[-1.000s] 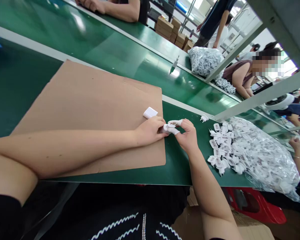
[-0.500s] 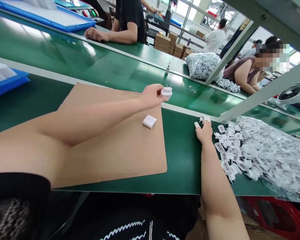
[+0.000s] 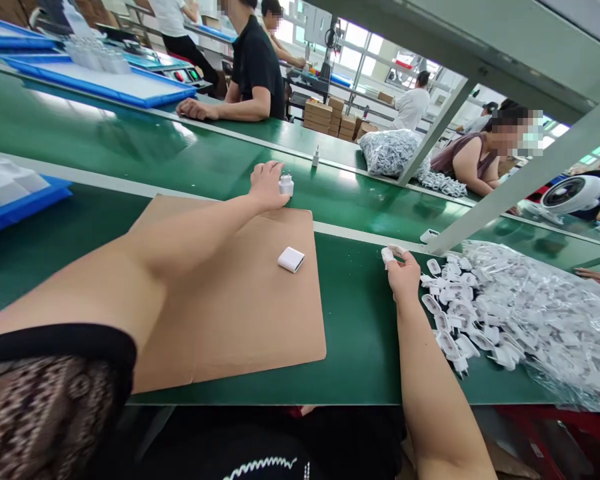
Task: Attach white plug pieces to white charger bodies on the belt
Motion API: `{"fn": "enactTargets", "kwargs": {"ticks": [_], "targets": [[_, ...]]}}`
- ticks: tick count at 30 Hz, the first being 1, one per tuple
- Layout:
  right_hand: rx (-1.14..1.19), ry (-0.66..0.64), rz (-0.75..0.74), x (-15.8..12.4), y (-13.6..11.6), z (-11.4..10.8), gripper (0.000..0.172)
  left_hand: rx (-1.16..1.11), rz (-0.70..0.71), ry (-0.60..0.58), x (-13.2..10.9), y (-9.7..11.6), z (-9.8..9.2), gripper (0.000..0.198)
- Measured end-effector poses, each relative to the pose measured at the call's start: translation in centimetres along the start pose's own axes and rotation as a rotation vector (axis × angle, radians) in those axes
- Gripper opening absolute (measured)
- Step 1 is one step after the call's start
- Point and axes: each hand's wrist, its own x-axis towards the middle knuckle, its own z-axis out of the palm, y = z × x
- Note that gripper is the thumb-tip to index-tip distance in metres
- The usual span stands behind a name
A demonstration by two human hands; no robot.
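Note:
My left hand (image 3: 269,183) is over the green belt with its fingers apart, thumb beside a white plug adapter (image 3: 287,186) that stands prongs up. A white block (image 3: 291,259) lies on the brown cardboard sheet (image 3: 250,307), below that hand. My right hand (image 3: 404,272) is closed at the belt's near edge, its fingertips covered in white; what is between them is too small to make out. Just right of it lies a loose pile of white plug parts (image 3: 455,300), beside a clear bag full of them (image 3: 545,300).
A slanted metal post (image 3: 520,177) rises at the right, with a white piece (image 3: 429,236) near its foot. Another adapter (image 3: 315,157) stands farther along the belt. Blue trays (image 3: 150,102) are at the back left and left edge. Several people sit or stand beyond.
My left hand has moved left and away from me with the adapter, and its fingers have opened. The white piece near the post's foot has come into view. The head view has tilted up.

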Motion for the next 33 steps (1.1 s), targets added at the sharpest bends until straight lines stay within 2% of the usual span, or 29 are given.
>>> {"fn": "enactTargets", "kwargs": {"ticks": [1, 2, 4, 5, 7, 9, 10, 12, 15, 18, 21, 24, 28, 30, 33], "targets": [[0.174, -0.028, 0.101, -0.2, -0.4, 0.2, 0.032, 0.001, 0.108, -0.064, -1.3, 0.3, -1.0, 0.086], [0.355, -0.070, 0.213, -0.3, -0.8, 0.3, 0.028, -0.010, 0.224, -0.195, -2.8, 0.6, -2.0, 0.085], [0.663, -0.184, 0.420, -0.7, -1.7, 0.4, 0.020, -0.013, 0.399, -0.539, -6.0, 1.4, -3.7, 0.087], [0.766, -0.241, 0.496, -0.8, -2.2, 0.4, 0.018, 0.002, 0.436, -0.635, -7.5, 1.9, -4.3, 0.087], [0.871, -0.306, 0.567, -1.3, -3.1, 0.5, 0.016, 0.034, 0.461, -0.758, -10.1, 2.9, -5.0, 0.079], [0.868, -0.337, 0.561, -1.8, -3.8, 0.6, 0.012, 0.056, 0.471, -0.833, -11.8, 4.0, -4.9, 0.074], [0.842, -0.346, 0.548, -2.1, -4.1, 0.7, 0.017, 0.064, 0.473, -0.856, -12.3, 4.4, -4.7, 0.073], [0.780, -0.369, 0.528, -2.5, -4.4, 0.8, 0.028, 0.079, 0.475, -0.858, -12.9, 5.2, -4.2, 0.067], [0.701, -0.419, 0.511, -3.0, -4.6, 0.9, 0.026, 0.013, 0.462, -0.787, -13.5, 6.0, -3.2, 0.053], [0.629, -0.471, 0.458, -3.3, -4.6, 1.0, 0.019, -0.251, 0.385, -0.727, -14.8, 6.6, -1.5, 0.061], [0.517, -0.481, 0.337, -4.1, -4.6, 1.5, 0.033, -0.572, 0.301, -0.748, -16.2, 6.9, 0.6, 0.069], [0.352, -0.443, 0.158, -5.3, -4.9, 2.4, 0.044, -0.647, 0.335, -0.730, -16.8, 6.6, 2.0, 0.062], [0.219, -0.481, 0.020, -7.1, -5.7, 3.3, 0.044, -0.647, 0.383, -0.732, -16.7, 6.1, 2.0, 0.069], [0.200, -0.498, 0.010, -7.7, -6.1, 3.6, 0.043, -0.684, 0.393, -0.757, -16.6, 6.1, 1.9, 0.068], [0.200, -0.481, 0.026, -7.9, -6.4, 3.8, 0.042, -0.757, 0.350, -0.736, -16.8, 6.4, 2.3, 0.057]]}}
